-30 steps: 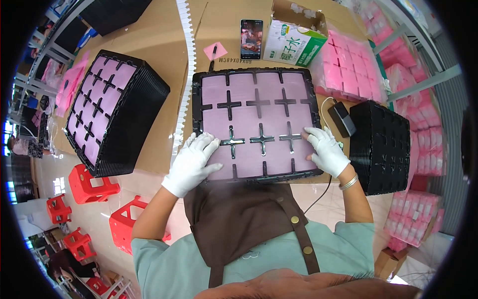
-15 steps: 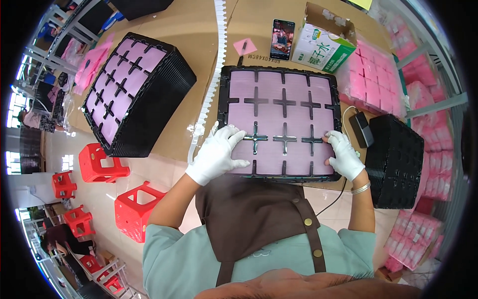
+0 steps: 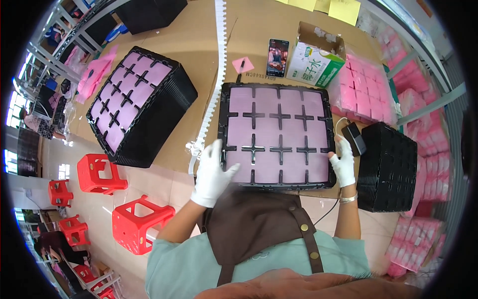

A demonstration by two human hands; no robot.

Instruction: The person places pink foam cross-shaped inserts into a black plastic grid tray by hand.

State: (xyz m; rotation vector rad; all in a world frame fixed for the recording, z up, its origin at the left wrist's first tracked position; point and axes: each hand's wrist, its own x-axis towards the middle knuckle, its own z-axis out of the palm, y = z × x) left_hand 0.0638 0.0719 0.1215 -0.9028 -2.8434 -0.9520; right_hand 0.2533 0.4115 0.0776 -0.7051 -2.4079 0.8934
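Whereas both hands lay over the lilac sheets (image 3: 267, 133) half a second ago, I now see them drawn outward to the sides of the black tray (image 3: 224, 112); to my judgement, that leaves the sheets' middle unpressed. Taking the tray as the clock's centre, the left hand (image 3: 213, 177) is at 8 o'clock, white-gloved, slightly blurred, fingers up and thumb spread wide. Its thumb overlaps the near corner in my view; I cannot tell whether it touches. At 4 o'clock, the right hand (image 3: 343, 164) is loosely open, thumb toward the tray's edge, contact again unclear. I see nothing held in either.

Around them, on the cardboard-covered worktop (image 3: 199, 55), a black adapter (image 3: 354, 138) sits at 3 o'clock, with a dark tray stack (image 3: 388, 169) just beyond. Plastic-wrapped pink pieces (image 3: 361, 89) lie at 2, an open carton (image 3: 311, 67) at 1, a phone (image 3: 277, 58) at 12. Another black stack (image 3: 164, 124), topped with lilac, stands tilted between 9 and 10.
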